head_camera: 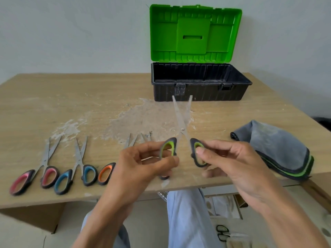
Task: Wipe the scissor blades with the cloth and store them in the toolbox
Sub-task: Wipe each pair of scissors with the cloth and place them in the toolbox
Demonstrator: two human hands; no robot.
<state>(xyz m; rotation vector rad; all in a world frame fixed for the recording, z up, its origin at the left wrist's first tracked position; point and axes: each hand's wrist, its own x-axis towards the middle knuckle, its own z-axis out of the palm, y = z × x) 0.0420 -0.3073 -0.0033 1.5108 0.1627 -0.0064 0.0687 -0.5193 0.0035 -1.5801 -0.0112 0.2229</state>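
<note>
Three spare pairs of scissors (53, 169) line the bench's front-left edge. My left hand (143, 163) and right hand (225, 158) each grasp one handle loop of the green scissors (182, 129), blades spread above mid-bench: light, stiff, sharp, best held by the loops. Cloth (279, 151) lies right; toolbox (200, 90) waits open behind.

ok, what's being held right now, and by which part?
The green-handled scissors, blades open: left hand grips the left handle loop, right hand the right loop.
</note>
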